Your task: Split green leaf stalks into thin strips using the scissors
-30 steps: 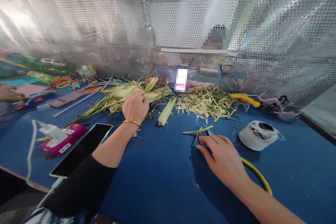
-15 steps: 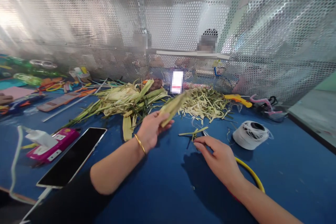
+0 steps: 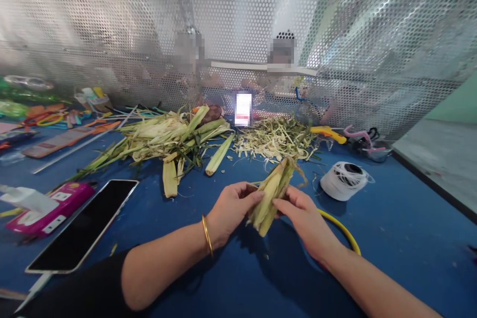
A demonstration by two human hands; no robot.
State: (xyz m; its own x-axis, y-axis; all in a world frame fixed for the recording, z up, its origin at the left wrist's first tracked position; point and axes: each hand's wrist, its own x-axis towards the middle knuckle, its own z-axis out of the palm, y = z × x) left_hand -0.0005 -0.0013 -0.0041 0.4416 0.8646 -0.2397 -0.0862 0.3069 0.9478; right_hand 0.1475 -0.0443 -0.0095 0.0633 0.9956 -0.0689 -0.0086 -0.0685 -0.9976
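Note:
A folded corn husk (image 3: 272,194), pale green with a dry brownish tip, is held up over the blue table (image 3: 208,278). My left hand (image 3: 233,211), with a gold bangle on the wrist, pinches its left side, thumb on top. My right hand (image 3: 303,213) grips the right side, thumb also on the front face. The fingers behind the husk are partly hidden. Beyond my hands lies a loose husk piece (image 3: 220,155), between a heap of husks (image 3: 160,136) and a pile of shredded strips (image 3: 278,139).
A white thread spool (image 3: 341,184) and a yellow hoop (image 3: 345,228) are at right. A phone (image 3: 87,226) and a magenta power strip (image 3: 55,208) lie left. A yellow glue gun (image 3: 328,134) rests near the perforated metal screen (image 3: 238,15); people sit behind it.
My left hand has brought the husk right and nearer. My right hand has left the thin strips on the table and taken hold of the husk. The view has shifted slightly.

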